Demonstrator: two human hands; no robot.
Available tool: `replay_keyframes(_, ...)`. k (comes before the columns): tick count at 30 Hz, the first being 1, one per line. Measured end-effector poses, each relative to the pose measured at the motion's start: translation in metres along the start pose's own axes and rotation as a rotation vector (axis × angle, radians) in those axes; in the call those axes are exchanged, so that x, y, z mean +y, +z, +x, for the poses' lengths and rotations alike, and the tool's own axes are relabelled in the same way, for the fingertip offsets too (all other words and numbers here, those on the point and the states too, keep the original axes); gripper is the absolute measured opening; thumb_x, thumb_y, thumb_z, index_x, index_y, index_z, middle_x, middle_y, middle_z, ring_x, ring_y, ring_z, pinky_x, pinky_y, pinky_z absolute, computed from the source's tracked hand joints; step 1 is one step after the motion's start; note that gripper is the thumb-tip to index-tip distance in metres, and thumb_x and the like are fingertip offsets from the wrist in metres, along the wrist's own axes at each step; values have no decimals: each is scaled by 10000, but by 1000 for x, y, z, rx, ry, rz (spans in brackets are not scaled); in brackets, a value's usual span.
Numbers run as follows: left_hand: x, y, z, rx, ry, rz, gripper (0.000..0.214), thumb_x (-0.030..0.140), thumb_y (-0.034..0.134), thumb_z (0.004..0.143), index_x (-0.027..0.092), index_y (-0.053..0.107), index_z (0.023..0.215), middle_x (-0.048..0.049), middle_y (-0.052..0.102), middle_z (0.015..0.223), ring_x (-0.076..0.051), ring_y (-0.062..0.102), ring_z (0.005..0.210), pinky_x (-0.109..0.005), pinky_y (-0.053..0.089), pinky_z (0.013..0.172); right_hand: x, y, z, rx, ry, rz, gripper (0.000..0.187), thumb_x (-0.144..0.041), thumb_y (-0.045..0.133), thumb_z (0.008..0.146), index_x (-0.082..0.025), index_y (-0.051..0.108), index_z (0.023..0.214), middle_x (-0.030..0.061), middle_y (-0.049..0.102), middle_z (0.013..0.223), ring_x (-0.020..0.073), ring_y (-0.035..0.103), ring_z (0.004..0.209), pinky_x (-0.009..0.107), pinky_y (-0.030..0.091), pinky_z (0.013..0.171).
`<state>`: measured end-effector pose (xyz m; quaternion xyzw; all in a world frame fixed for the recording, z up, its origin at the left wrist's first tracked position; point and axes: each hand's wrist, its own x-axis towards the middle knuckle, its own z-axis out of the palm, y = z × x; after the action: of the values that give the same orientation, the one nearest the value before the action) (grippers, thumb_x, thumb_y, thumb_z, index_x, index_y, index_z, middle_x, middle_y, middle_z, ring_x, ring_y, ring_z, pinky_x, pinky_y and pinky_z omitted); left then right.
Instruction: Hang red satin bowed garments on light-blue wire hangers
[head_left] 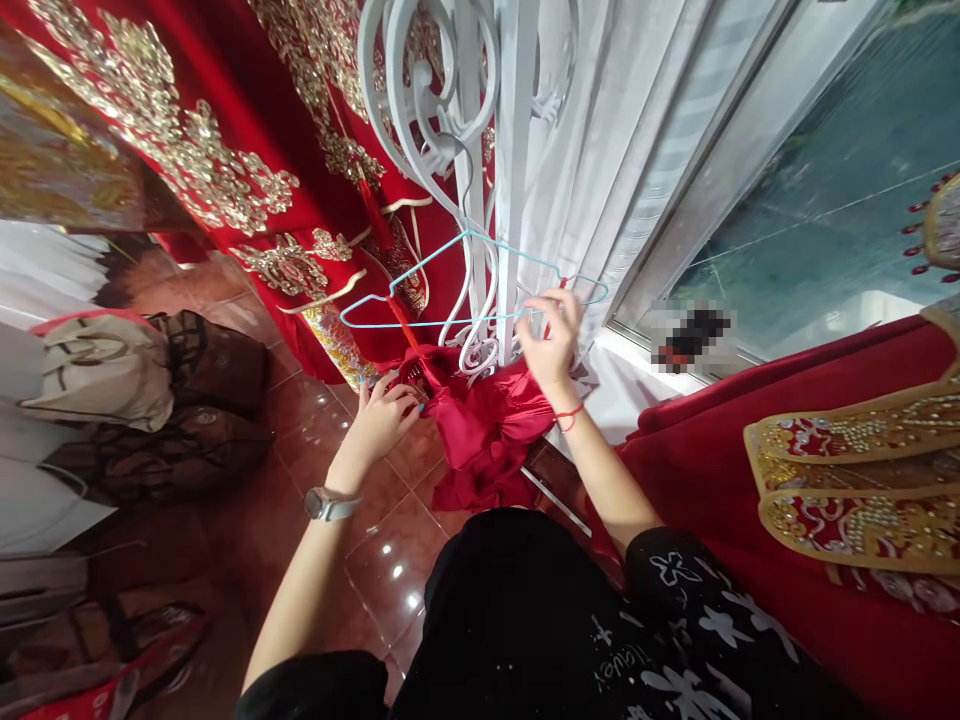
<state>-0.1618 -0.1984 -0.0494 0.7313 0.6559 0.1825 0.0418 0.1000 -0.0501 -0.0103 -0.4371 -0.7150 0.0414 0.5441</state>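
Note:
A light blue wire hanger point(469, 237) hangs by its hook from a white scrolled metal stand. A red satin garment point(480, 430) hangs below it, with a red strap point(406, 322) looped at the hanger's left notch. My right hand point(553, 340) is closed at the hanger's right end, its fingers pinching the other red strap point(562, 285) near the notch. Lower down on the left, my left hand point(384, 415) has its fingers bent around the upper left edge of the garment. The fabric between those fingers is partly hidden.
Red gowns with gold sequins point(262, 190) hang at left behind the white metal stand point(510, 180). Bags point(101, 370) stand on the shiny tiled floor point(375, 560). White curtains point(592, 150) and a framed glass pane point(795, 190) are at right, above another embroidered red garment point(697, 430).

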Motion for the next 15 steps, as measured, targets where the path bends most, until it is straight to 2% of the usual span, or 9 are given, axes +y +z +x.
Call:
replay_keyframes(2, -9, 1, -3, -72, 19, -7, 154, 260, 610, 908, 216, 707, 797, -130, 768, 1124, -400, 569, 1332, -697, 362, 1199, -30, 25, -8, -215, -76, 95, 273, -140, 582, 945, -234, 770, 1119, 108, 697, 1183, 271, 637, 1190, 449, 469, 1147)
replay_keyframes(5, -15, -12, -2, -111, 73, -81, 82, 288, 688, 816, 217, 708, 854, -138, 768, 1145, -393, 584, 1317, -595, 455, 1158, -67, 62, -10, -494, -122, 192, 437, -187, 626, 977, -308, 674, 1394, 62, 722, 1332, 272, 640, 1279, 538, 301, 1301)
replay_keyframes(6, -15, -18, -2, -112, 72, -90, 93, 289, 695, 793, 218, 698, 852, -137, 769, 1106, -384, 614, 1265, -562, 488, 1125, -76, 73, -10, -546, -111, 216, 439, -220, 630, 999, -324, 654, 1425, 46, 741, 1316, 261, 663, 1253, 565, 234, 1325)
replay_keyframes(8, -13, -29, -2, -78, 22, -85, 77, 288, 667, 792, 223, 669, 834, -115, 757, 975, -338, 682, 1066, -499, 544, 1024, -85, 87, -10, -591, -68, 242, 334, -298, 629, 1038, -320, 697, 1364, 25, 781, 1236, 235, 709, 1161, 580, 170, 1327)
replay_keyframes(11, -11, -38, -4, 101, -115, -104, 70, 235, 575, 825, 226, 625, 873, -69, 708, 898, -244, 662, 816, -404, 565, 867, -86, 94, -14, -571, 1, 236, 206, -385, 630, 1052, -273, 794, 1106, 19, 806, 1146, 214, 729, 1069, 520, 203, 1277)
replay_keyframes(13, -10, -39, -4, 290, -206, -146, 117, 173, 537, 813, 222, 586, 907, -64, 680, 945, -217, 642, 820, -370, 559, 833, -84, 90, -17, -563, 22, 230, 230, -397, 634, 1050, -253, 806, 1001, 12, 809, 1100, 197, 727, 1009, 471, 221, 1234)
replay_keyframes(15, -11, -37, -1, 457, -281, -244, 159, 120, 518, 794, 217, 526, 920, -64, 638, 995, -198, 627, 846, -347, 565, 790, -82, 84, -20, -569, 20, 229, 235, -387, 635, 1052, -247, 808, 974, 3, 807, 1073, 179, 717, 955, 438, 223, 1202)
